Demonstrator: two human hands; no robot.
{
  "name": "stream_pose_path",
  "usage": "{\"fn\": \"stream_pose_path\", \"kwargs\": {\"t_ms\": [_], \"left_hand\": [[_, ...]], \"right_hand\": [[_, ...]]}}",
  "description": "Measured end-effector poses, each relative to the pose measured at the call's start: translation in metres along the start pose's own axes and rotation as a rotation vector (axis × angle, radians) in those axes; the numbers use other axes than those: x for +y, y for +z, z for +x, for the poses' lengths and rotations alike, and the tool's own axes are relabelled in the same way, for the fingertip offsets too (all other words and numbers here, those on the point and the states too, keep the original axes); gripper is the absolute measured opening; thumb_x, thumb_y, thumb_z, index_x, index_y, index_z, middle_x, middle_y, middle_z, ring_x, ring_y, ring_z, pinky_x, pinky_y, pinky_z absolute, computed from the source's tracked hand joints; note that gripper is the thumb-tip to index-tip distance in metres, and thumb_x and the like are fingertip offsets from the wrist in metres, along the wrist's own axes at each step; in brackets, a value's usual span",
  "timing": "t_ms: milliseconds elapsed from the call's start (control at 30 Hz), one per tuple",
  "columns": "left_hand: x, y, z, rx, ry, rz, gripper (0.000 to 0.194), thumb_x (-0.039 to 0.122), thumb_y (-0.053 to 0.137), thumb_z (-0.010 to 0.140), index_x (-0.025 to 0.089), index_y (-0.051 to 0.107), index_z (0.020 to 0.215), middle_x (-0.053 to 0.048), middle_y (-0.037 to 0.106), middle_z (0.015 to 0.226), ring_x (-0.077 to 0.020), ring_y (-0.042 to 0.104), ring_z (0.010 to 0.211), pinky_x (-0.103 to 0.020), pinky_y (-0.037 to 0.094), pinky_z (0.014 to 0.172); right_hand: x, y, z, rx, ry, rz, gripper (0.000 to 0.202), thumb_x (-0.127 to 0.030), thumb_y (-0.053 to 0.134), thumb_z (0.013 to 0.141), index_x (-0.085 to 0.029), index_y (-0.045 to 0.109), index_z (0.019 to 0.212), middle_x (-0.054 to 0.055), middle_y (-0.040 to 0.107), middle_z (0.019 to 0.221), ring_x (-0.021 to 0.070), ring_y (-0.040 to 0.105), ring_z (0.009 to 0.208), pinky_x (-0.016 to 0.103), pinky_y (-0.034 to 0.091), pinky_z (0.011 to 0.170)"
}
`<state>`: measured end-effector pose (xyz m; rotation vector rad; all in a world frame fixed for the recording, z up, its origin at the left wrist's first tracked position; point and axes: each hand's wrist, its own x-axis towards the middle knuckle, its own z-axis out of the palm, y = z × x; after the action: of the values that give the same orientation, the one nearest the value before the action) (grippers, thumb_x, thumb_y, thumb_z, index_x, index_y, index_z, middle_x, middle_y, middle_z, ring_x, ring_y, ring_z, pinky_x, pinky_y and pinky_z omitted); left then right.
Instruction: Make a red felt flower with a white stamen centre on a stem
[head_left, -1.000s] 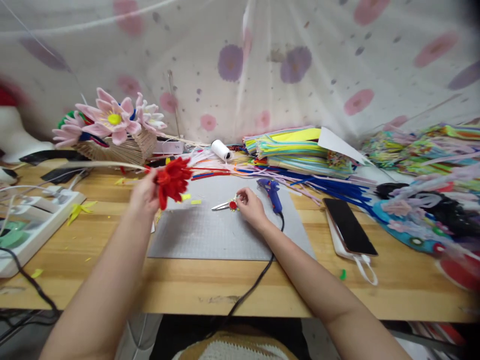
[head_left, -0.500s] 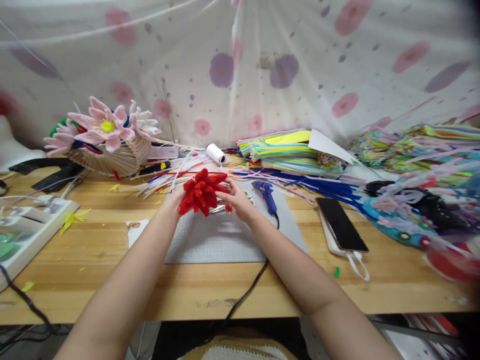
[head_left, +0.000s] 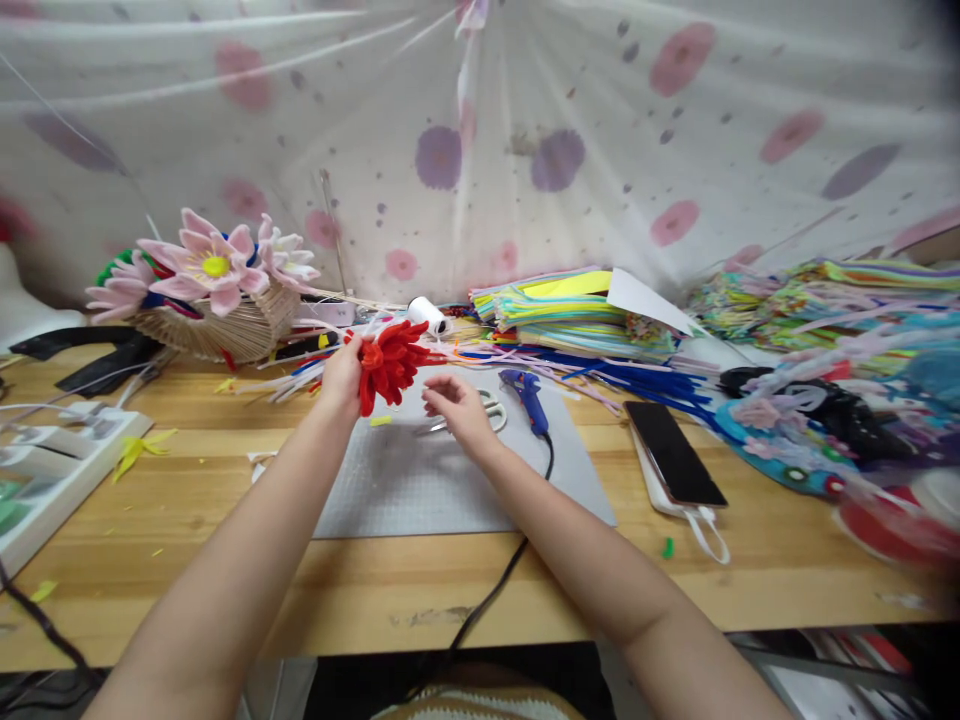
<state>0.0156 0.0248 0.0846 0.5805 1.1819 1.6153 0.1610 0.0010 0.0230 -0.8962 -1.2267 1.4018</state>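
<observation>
Power strip: the white strip [head_left: 90, 465] lies along the counter's [head_left: 405, 580] left edge, bounding my left elbow's room.
Basket: the basket [head_left: 217, 335] stands near the back-left, pink flowers up, probably to spare their petals.
Left grip: my left hand [head_left: 343, 378] is closed around the base of the red flower [head_left: 391, 365], probably so the petals go uncrushed; it is held above the mat's back-left part, petals toward my right.
Right grip: my right hand [head_left: 456, 405] is narrow, fingers bent, apart from the petals; whether it pinches anything, I cannot tell.
Scissors: these [head_left: 491, 402] lie beneath and beside that hand, on the grey mat [head_left: 420, 490].
Glue gun: it [head_left: 529, 400] rests near the mat's back-right corner, likely for reach; its cord [head_left: 501, 580] crosses the front edge between my forearms, limiting low sweeps.
Phone: it [head_left: 675, 453] limits my room rightward.
</observation>
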Motion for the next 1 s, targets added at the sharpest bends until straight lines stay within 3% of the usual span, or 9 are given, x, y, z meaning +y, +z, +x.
{"fn": "stream_pose_path", "kwargs": {"t_ms": [100,233,467,533,600,700,867,933,1000], "left_hand": [[-0.001,0.003,-0.001,0.042,0.073,0.006,0.016,0.020,0.049,0.083,0.014,0.060,0.072,0.000,0.062,0.063,-0.0115,0.060,0.059,-0.022,0.049,0.061],[0.001,0.001,-0.002,0.064,0.156,0.032,0.014,0.021,0.052,0.081,0.014,0.060,0.070,0.001,0.061,0.061,-0.0101,0.057,0.055,-0.021,0.046,0.059],[0.027,-0.007,0.002,0.143,0.347,0.081,0.022,0.024,0.042,0.088,0.016,0.056,0.073,-0.002,0.062,0.066,-0.0130,0.060,0.063,-0.026,0.050,0.070],[0.038,-0.004,-0.008,0.097,0.528,0.230,0.022,0.029,0.044,0.089,0.017,0.058,0.078,-0.002,0.063,0.072,-0.0139,0.061,0.068,-0.027,0.049,0.073],[0.047,0.002,-0.022,-0.040,0.770,0.499,0.018,0.033,0.053,0.085,0.018,0.062,0.083,-0.002,0.064,0.079,-0.0146,0.061,0.078,-0.027,0.046,0.081],[0.056,0.017,-0.039,-0.215,0.906,0.714,0.017,0.031,0.054,0.085,0.018,0.065,0.085,-0.003,0.064,0.082,-0.0161,0.060,0.084,-0.028,0.042,0.086],[0.041,0.038,-0.021,-0.244,0.653,0.759,0.010,0.022,0.064,0.077,0.016,0.063,0.069,-0.003,0.060,0.068,-0.0204,0.059,0.083,-0.029,0.044,0.081],[0.027,0.039,-0.006,-0.288,0.399,0.774,0.014,0.022,0.064,0.075,0.015,0.063,0.063,-0.003,0.059,0.060,-0.0210,0.060,0.073,-0.030,0.045,0.073],[0.012,0.035,0.006,-0.317,0.031,0.654,0.014,0.023,0.065,0.073,0.014,0.064,0.063,-0.007,0.061,0.057,-0.0225,0.061,0.063,-0.032,0.047,0.065]], "right_hand": [[-0.003,0.014,-0.001,-0.073,-0.113,-0.128,0.032,-0.040,0.069,0.064,-0.022,0.055,0.086,-0.004,0.059,0.071,0.0101,0.055,0.065,0.024,0.046,0.064],[0.000,0.019,0.001,-0.017,-0.066,-0.210,0.021,-0.042,0.058,0.074,-0.021,0.054,0.073,-0.004,0.058,0.064,0.0102,0.053,0.060,0.024,0.044,0.061],[0.018,-0.027,-0.007,0.051,-0.058,-0.574,0.028,-0.036,0.038,0.085,-0.022,0.043,0.061,-0.004,0.045,0.055,0.0117,0.045,0.057,0.023,0.033,0.056],[0.019,-0.041,-0.008,0.089,-0.035,-0.672,0.031,-0.034,0.037,0.085,-0.022,0.036,0.056,-0.004,0.041,0.053,0.0118,0.042,0.055,0.024,0.030,0.054],[0.017,-0.053,-0.009,0.078,-0.023,-0.708,0.034,-0.036,0.037,0.085,-0.022,0.033,0.054,-0.004,0.038,0.051,0.0114,0.039,0.053,0.024,0.028,0.053],[0.017,-0.062,-0.010,0.019,-0.062,-0.705,0.035,-0.037,0.037,0.086,-0.020,0.041,0.055,-0.003,0.046,0.054,0.0111,0.044,0.055,0.023,0.031,0.056],[0.031,-0.068,-0.011,-0.043,-0.111,-0.664,0.022,-0.031,0.048,0.081,-0.019,0.062,0.071,0.000,0.066,0.073,0.0125,0.057,0.071,0.024,0.040,0.068],[0.038,-0.071,-0.010,-0.005,-0.058,-0.630,0.019,-0.032,0.054,0.078,-0.018,0.064,0.069,0.000,0.066,0.069,0.0127,0.058,0.067,0.024,0.041,0.067],[0.041,-0.073,-0.010,0.047,-0.016,-0.602,0.018,-0.032,0.057,0.075,-0.018,0.064,0.065,0.000,0.066,0.064,0.0127,0.057,0.063,0.024,0.041,0.064]]}}
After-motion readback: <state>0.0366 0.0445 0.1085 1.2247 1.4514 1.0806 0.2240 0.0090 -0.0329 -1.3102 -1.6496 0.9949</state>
